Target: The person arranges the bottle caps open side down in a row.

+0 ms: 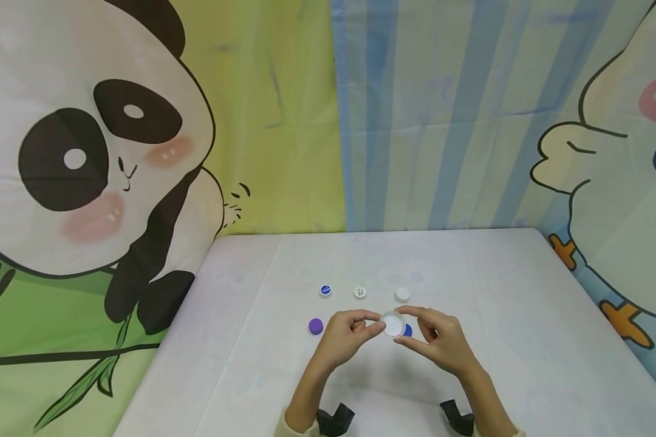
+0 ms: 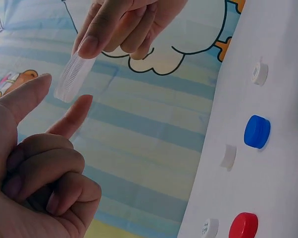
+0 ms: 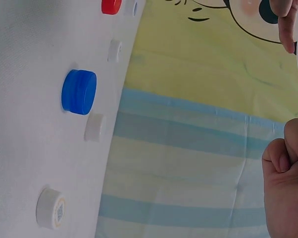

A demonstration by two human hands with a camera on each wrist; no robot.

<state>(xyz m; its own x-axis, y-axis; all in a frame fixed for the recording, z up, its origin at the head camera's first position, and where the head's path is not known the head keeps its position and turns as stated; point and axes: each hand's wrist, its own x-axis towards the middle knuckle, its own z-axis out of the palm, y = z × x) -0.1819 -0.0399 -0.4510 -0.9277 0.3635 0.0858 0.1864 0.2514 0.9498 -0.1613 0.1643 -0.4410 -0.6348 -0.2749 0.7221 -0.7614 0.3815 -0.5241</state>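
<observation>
A round, translucent white cap [image 1: 393,324] with a ridged side is up between both hands. My right hand [image 1: 440,341] grips it between thumb and finger at the rim; in the left wrist view its fingertips press the far end of the cap [image 2: 74,77]. My left hand [image 1: 352,335] stands at the other end, its thumb and index finger extended on either side. The left wrist view shows small gaps between those fingertips and the cap. The left hand's other fingers are curled. A blue cap [image 1: 408,330] lies on the table, partly hidden behind the held cap.
A printed white-and-blue cap [image 1: 325,291], a white printed cap [image 1: 359,293] and a plain white cap [image 1: 403,295] form a far row. A purple cap [image 1: 315,326] lies left; a red cap [image 2: 243,226] shows in wrist views. Another white cap [image 3: 50,208] has a label.
</observation>
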